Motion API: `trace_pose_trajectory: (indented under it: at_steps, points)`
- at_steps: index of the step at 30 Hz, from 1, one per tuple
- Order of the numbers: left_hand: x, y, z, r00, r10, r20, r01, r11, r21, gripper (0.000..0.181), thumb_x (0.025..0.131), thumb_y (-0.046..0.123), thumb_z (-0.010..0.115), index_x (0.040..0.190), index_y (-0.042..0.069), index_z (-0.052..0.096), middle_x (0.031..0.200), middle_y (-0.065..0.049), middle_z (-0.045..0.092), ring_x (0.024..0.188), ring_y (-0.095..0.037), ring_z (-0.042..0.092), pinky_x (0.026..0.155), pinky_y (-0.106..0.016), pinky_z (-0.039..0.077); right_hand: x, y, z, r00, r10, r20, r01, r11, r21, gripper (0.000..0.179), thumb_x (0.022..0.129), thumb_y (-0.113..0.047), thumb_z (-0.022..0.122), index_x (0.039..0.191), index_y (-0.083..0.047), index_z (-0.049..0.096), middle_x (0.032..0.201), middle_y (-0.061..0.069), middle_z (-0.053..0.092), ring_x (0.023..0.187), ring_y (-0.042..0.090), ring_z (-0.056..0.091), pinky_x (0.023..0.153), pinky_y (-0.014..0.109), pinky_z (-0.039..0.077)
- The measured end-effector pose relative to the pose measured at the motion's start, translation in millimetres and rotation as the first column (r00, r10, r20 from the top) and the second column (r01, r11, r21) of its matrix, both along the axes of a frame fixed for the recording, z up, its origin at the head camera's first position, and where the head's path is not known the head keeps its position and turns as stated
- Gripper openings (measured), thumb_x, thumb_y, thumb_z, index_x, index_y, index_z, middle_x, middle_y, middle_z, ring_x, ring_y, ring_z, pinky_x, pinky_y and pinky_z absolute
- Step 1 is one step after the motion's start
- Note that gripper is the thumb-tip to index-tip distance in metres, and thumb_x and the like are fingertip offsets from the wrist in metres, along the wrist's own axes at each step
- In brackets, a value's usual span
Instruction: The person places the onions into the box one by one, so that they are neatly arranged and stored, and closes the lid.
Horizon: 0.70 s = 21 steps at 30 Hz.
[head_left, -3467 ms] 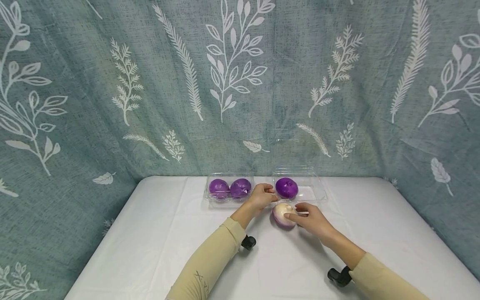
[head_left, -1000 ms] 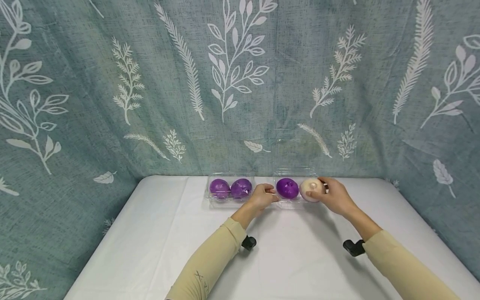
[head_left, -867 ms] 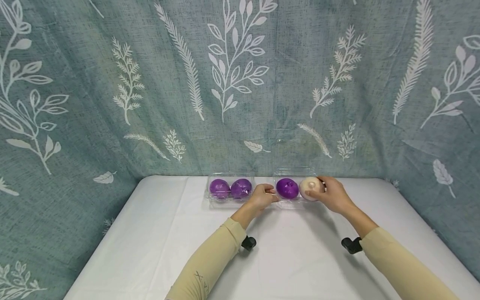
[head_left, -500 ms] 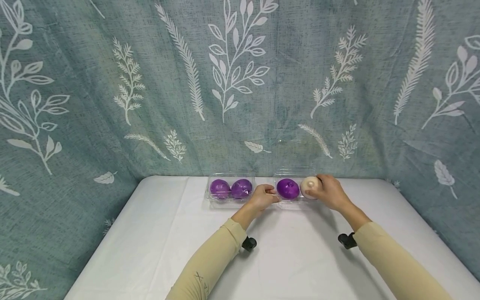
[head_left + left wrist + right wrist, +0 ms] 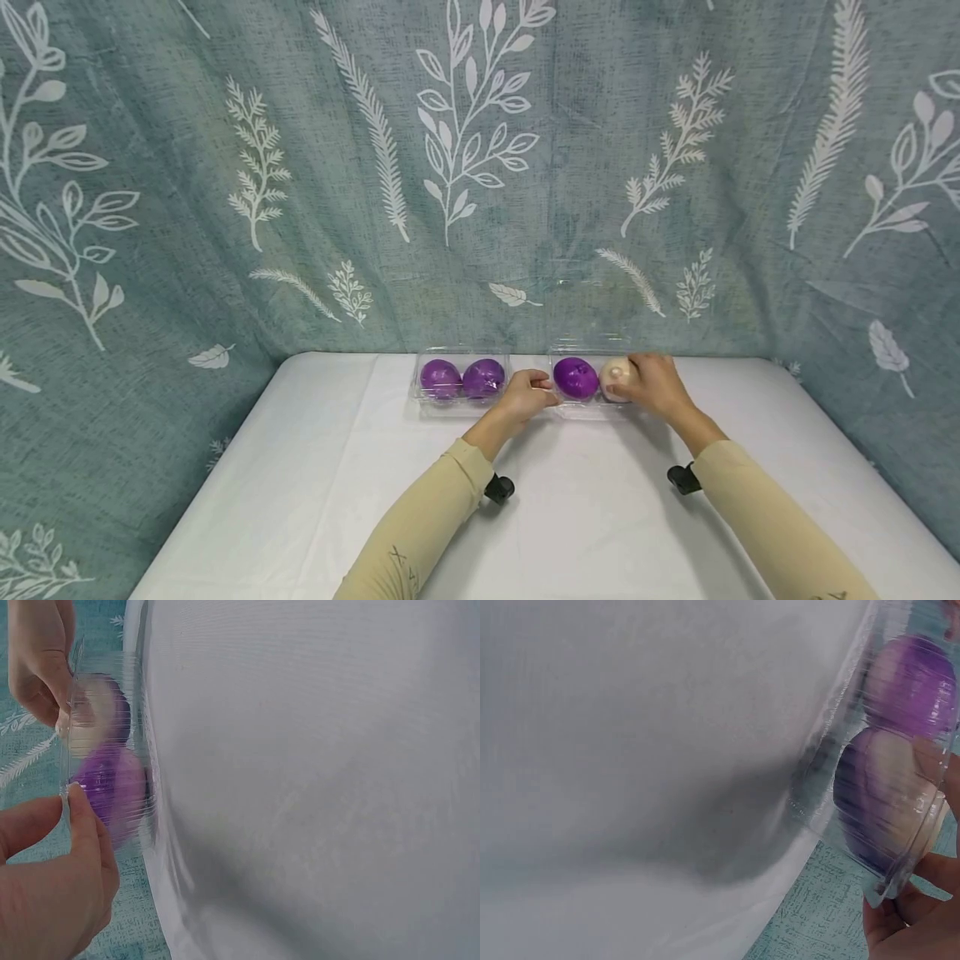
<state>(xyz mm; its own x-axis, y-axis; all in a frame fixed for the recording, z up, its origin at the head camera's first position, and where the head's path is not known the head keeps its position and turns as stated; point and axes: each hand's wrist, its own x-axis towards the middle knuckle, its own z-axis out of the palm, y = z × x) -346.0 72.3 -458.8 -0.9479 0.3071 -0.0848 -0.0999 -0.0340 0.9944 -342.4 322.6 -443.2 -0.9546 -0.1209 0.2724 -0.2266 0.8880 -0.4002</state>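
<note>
A pale turnip (image 5: 615,375) with a purple underside sits in the right half of an open clear plastic clamshell box (image 5: 592,410). My right hand (image 5: 660,385) grips this turnip from the right, its thumb on the near side. A purple-topped turnip (image 5: 575,378) lies beside it in the same box. At the box's left edge, my left hand (image 5: 523,395) pinches the rim between thumb and fingers, as the left wrist view shows. Through the ribbed wall in the right wrist view, both the pale turnip (image 5: 870,795) and the purple one (image 5: 911,686) show.
To the left stands a second clear box (image 5: 427,400) with two purple turnips (image 5: 483,379) under its lid. Both boxes are near the back edge of a white-covered table (image 5: 315,467). A leaf-patterned teal curtain (image 5: 480,275) hangs directly behind.
My right hand has carried the pale turnip from in front of the box up into its right half, then slightly left and down. My left hand has stayed at the rim.
</note>
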Motion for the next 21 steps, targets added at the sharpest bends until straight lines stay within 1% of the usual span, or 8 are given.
trace_pose_trajectory:
  at_steps: [3, 6, 8, 11, 14, 19, 21]
  points:
    - [0.8, -0.1, 0.6, 1.000, 0.003, 0.001, -0.003, 1.000, -0.006, 0.056, 0.084, -0.020, 0.061, 0.138, -0.020, 0.045, 0.117, -0.024, 0.057, 0.095, -0.022, 0.058, 0.092, -0.029, 0.061, -0.8, 0, -1.8, 1.000, -0.003, 0.001, 0.003, 1.000, 0.021, 0.074, 0.084, -0.030, 0.084, 0.130, 0.020, 0.055, 0.128, 0.040, 0.057, 0.121, 0.056, 0.046, 0.105, 0.065, 0.042]
    - [0.9, -0.2, 0.3, 1.000, 0.005, -0.006, -0.005, 1.000, -0.013, 0.055, 0.084, -0.020, 0.061, 0.137, -0.020, 0.046, 0.115, -0.023, 0.057, 0.096, -0.021, 0.058, 0.092, -0.029, 0.061, -0.9, 0, -2.2, 1.000, 0.000, 0.021, -0.001, 1.000, 0.021, 0.076, 0.084, -0.031, 0.084, 0.131, 0.020, 0.054, 0.131, 0.040, 0.054, 0.122, 0.055, 0.043, 0.104, 0.066, 0.042]
    - [0.5, -0.3, 0.6, 1.000, 0.004, -0.004, -0.004, 1.000, -0.010, 0.054, 0.084, -0.020, 0.061, 0.137, -0.020, 0.046, 0.114, -0.022, 0.057, 0.096, -0.022, 0.058, 0.092, -0.030, 0.061, -1.6, 1, -1.6, 0.999, 0.004, 0.039, -0.004, 1.000, 0.009, 0.077, 0.084, -0.033, 0.084, 0.132, 0.020, 0.053, 0.133, 0.040, 0.053, 0.123, 0.055, 0.041, 0.105, 0.066, 0.042]
    - [0.1, -0.2, 0.7, 1.000, 0.009, -0.009, -0.009, 1.000, -0.014, 0.053, 0.084, -0.021, 0.061, 0.135, -0.020, 0.048, 0.111, -0.019, 0.057, 0.095, -0.021, 0.057, 0.091, -0.030, 0.061, -2.3, 4, 1.7, 0.996, 0.020, 0.082, -0.018, 0.999, -0.026, 0.080, 0.087, -0.036, 0.081, 0.136, 0.019, 0.050, 0.137, 0.041, 0.048, 0.128, 0.057, 0.037, 0.108, 0.070, 0.038]
    - [0.1, 0.1, 0.9, 1.000, 0.008, -0.007, -0.008, 1.000, -0.012, 0.053, 0.084, -0.021, 0.061, 0.135, -0.020, 0.048, 0.110, -0.019, 0.057, 0.094, -0.020, 0.055, 0.092, -0.030, 0.061, -3.7, 9, 9.0, 0.992, 0.023, 0.128, -0.015, 0.998, -0.066, 0.083, 0.091, -0.040, 0.077, 0.141, 0.018, 0.045, 0.143, 0.042, 0.043, 0.133, 0.060, 0.034, 0.110, 0.073, 0.035]
    - [0.1, 0.1, 1.9, 1.000, 0.003, 0.003, -0.003, 1.000, -0.010, 0.054, 0.084, -0.022, 0.059, 0.136, -0.020, 0.046, 0.111, -0.020, 0.056, 0.094, -0.020, 0.055, 0.093, -0.031, 0.061, -9.1, 16, 26.5, 0.987, -0.004, 0.163, 0.024, 0.992, -0.122, 0.086, 0.098, -0.043, 0.068, 0.146, 0.021, 0.035, 0.147, 0.043, 0.038, 0.133, 0.059, 0.038, 0.109, 0.071, 0.040]
    - [0.0, -0.4, 2.6, 1.000, 0.003, 0.003, -0.003, 1.000, -0.011, 0.054, 0.084, -0.022, 0.059, 0.137, -0.020, 0.046, 0.111, -0.020, 0.055, 0.094, -0.020, 0.055, 0.092, -0.031, 0.061, -11.7, 18, 33.6, 0.984, -0.014, 0.178, 0.043, 0.987, -0.156, 0.087, 0.100, -0.044, 0.064, 0.148, 0.021, 0.030, 0.149, 0.042, 0.035, 0.136, 0.058, 0.037, 0.110, 0.070, 0.039]
